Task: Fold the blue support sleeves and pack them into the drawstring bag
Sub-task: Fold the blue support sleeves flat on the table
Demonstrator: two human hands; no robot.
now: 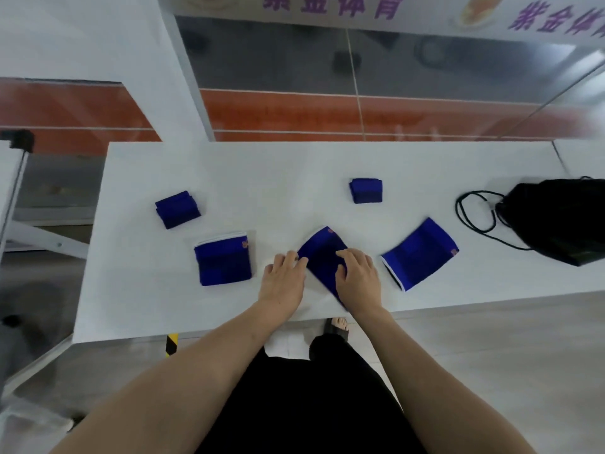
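Observation:
A blue support sleeve (322,253) lies tilted on the white table (268,168) near the front edge. My left hand (284,280) pinches its left edge and my right hand (358,278) presses flat on its right part. Two flat sleeves lie to either side: one on the left (223,259), one on the right (419,253). Two small folded sleeves rest farther back, one at the left (177,209) and one at the centre right (366,190). The black drawstring bag (556,217) lies at the table's right end, its cord (474,211) looped towards the sleeves.
Beyond the table runs a glass partition with an orange floor behind it. A metal frame stands off the left end. My legs in black clothing and a sandalled foot (337,324) show below the front edge.

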